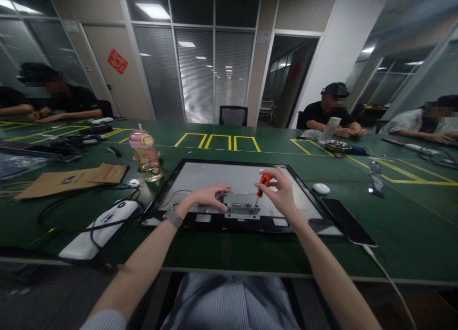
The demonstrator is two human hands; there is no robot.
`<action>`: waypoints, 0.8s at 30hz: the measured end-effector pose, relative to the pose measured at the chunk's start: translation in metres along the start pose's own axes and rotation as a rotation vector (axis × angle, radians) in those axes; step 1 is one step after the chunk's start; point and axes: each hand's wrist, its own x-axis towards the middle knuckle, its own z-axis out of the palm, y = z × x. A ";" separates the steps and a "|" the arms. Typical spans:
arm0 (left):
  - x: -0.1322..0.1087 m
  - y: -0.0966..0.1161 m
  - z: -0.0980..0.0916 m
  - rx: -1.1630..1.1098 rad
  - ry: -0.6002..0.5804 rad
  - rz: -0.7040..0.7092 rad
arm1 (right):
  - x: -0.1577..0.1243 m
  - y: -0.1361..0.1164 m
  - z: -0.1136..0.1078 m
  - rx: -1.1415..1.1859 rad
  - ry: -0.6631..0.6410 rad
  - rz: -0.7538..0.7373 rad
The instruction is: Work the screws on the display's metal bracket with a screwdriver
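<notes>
A flat display panel (186, 177) with a black frame lies on the green table in front of me. Near its closer edge sits a metal bracket (242, 214) with video connectors in it. My right hand (281, 189) grips an orange and black screwdriver (264, 181) by its handle, shaft pointing down at the bracket's right end. Whether the tip touches a screw is too small to tell. My left hand (211, 197) rests over the panel at the bracket's left end, fingers stretched out and apart. Thin wires run across the panel left of that hand.
Left of the panel are a white power strip (98, 230) with black cables, a brown paper bag (75, 181) and a pink-lidded bottle (146, 156). To the right lie a phone (348, 221), a white case (321, 188) and a metal bowl (338, 148). Several people sit around the table.
</notes>
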 end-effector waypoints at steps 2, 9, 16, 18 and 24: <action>0.000 -0.001 0.000 -0.006 -0.001 0.001 | -0.001 -0.004 0.000 0.026 -0.019 -0.015; -0.002 0.002 -0.001 -0.019 -0.007 -0.015 | 0.003 -0.001 -0.007 0.288 -0.144 0.035; -0.001 -0.002 -0.001 -0.022 -0.014 -0.008 | 0.004 -0.005 -0.008 -0.054 -0.017 -0.056; -0.001 -0.004 -0.001 -0.028 -0.014 -0.001 | 0.004 -0.007 -0.007 -0.069 -0.008 -0.083; -0.001 0.001 -0.001 -0.014 -0.004 -0.006 | 0.002 -0.003 -0.009 0.221 -0.237 -0.001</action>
